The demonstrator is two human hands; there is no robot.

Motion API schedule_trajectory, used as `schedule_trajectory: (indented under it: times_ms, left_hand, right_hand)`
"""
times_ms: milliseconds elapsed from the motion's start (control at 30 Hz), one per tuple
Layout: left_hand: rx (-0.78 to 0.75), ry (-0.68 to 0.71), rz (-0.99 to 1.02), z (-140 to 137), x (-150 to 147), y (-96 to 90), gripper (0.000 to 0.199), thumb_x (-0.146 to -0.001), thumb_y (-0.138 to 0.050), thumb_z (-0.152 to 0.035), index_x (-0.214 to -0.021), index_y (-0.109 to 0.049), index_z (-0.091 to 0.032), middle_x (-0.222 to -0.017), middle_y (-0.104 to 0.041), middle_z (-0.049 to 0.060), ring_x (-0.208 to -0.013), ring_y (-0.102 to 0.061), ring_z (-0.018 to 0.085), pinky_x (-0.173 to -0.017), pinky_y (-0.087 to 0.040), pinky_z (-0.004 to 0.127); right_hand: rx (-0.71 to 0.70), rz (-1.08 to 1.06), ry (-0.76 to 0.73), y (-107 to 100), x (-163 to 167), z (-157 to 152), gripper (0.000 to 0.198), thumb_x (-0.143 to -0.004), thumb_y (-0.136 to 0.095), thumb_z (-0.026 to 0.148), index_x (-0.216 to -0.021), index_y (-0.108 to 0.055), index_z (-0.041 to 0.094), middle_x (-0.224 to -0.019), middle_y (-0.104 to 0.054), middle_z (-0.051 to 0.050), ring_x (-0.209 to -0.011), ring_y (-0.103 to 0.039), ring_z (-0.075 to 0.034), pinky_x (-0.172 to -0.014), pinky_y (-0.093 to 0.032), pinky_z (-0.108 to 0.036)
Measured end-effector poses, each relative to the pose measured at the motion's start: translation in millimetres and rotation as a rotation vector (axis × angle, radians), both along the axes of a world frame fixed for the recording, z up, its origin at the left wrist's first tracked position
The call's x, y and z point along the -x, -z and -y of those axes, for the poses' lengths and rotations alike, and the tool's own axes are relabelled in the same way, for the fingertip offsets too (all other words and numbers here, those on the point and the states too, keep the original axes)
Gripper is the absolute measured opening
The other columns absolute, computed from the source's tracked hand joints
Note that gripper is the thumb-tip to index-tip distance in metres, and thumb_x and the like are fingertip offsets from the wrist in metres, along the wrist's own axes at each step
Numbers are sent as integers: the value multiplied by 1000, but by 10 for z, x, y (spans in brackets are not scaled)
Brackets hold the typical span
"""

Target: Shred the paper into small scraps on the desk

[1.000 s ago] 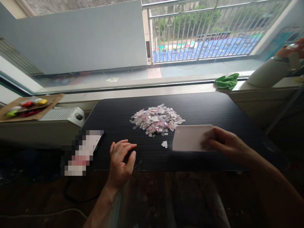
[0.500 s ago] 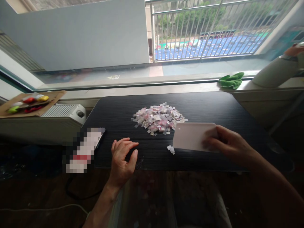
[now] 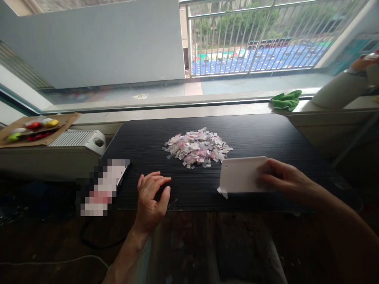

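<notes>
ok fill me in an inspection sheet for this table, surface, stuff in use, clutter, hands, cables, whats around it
Surface: black wood-grain table, rounded far corners.
Job's things: heap of small pale and pinkish pieces; flat white plate; loose scraps at its near left corner.
Clutter: pixelated object at the table's left edge, unreadable.
Grip: right hand pinches the plate's right end; left hand holds nothing, fingers loosely curled; table contact unclear.
Cables: pale cable low on the left.
Surroundings: window sill with green cloth; cardboard with colourful items at left.
</notes>
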State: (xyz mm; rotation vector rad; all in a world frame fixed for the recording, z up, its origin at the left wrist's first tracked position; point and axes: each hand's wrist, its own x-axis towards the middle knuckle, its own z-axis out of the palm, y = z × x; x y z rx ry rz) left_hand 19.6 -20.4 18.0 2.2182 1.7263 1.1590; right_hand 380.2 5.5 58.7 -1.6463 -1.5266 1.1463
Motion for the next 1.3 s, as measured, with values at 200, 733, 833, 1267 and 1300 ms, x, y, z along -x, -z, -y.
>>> schedule_trajectory:
  times_ms: [200, 733, 833, 1267, 1300]
  left_hand:
    - [8, 1, -4, -2, 4, 0, 18, -82, -53, -25, -93, -67, -22, -91, -68, 4, -107, -59, 26, -110, -26, 53]
    - [-14, 10, -20, -4, 17, 13, 17, -84, -52, -26, -93, -65, -23, -93, -69, 4, -106, -59, 26, -110, -28, 52]
    - [-17, 9, -18, -5, 13, 13, 17, -84, -52, -26, -93, -65, -23, -93, -69, 4, -106, -59, 26, -110, -28, 52]
    - [-30, 18, -14, -6, 19, 22, 17, -84, -52, -24, -94, -65, -23, -93, -69, 4, -106, -59, 26, -109, -27, 54]
    - [-25, 16, -13, -5, 18, 27, 17, -83, -52, -24, -94, -65, -23, -93, -69, 4, -106, -59, 26, -109, -27, 54]
  right_hand:
    - [121, -67, -3, 0, -282, 145, 31, -68, -73, 48, -83, -68, 22, -83, -71, -8, -75, -65, -24, -65, -55, -32]
    - [212, -60, -49, -30, -119, 75, 40, -58, -75, 55, -75, -67, 20, -75, -68, -3, -71, -63, -22, -61, -53, -32]
    - [213, -70, -59, -59, -128, 118, 44, -58, -75, 58, -79, -67, 20, -77, -69, -3, -73, -63, -22, -62, -54, -32]
    - [2, -43, 105, -55, -87, 283, 28, -73, -67, 49, -84, -60, 24, -80, -70, -7, -77, -67, -27, -70, -56, -37]
    - [-29, -65, 165, -36, -15, 267, 26, -74, -67, 47, -85, -59, 25, -80, -70, -7, -78, -68, -28, -73, -56, -38]
